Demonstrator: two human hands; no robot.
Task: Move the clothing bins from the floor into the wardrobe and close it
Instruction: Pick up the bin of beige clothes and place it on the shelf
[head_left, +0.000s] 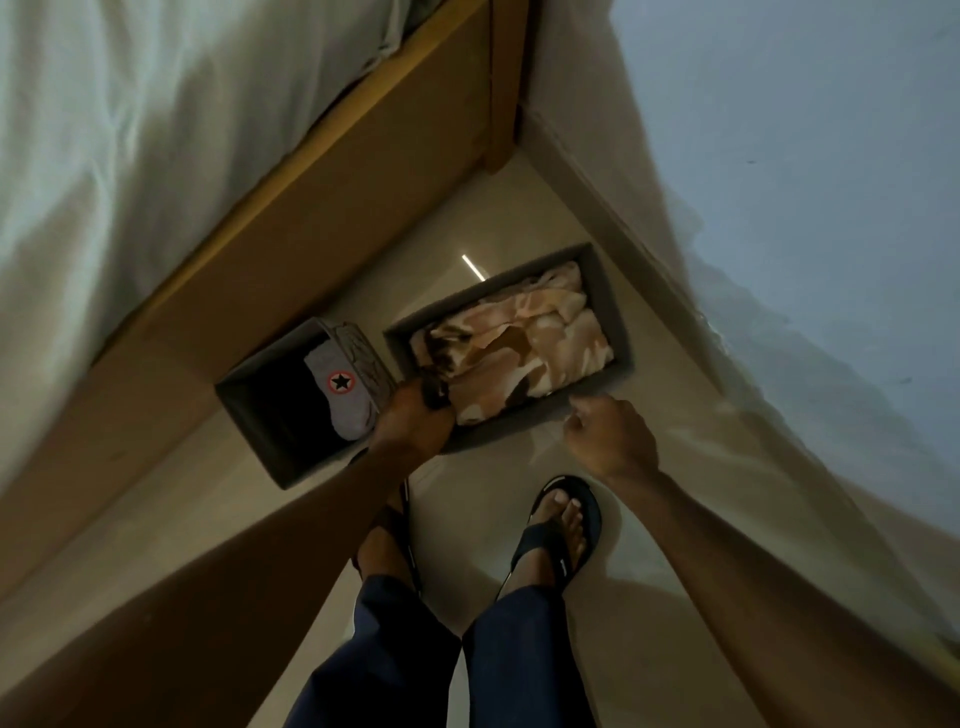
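Here, the left hand (415, 415) grips the near corner of a grey fabric bin of beige folded clothes (621, 332) on the floor; the right hand (610, 436), seemingly loosely curled, hovers just beside its rim. A one-sided lift could tip it.
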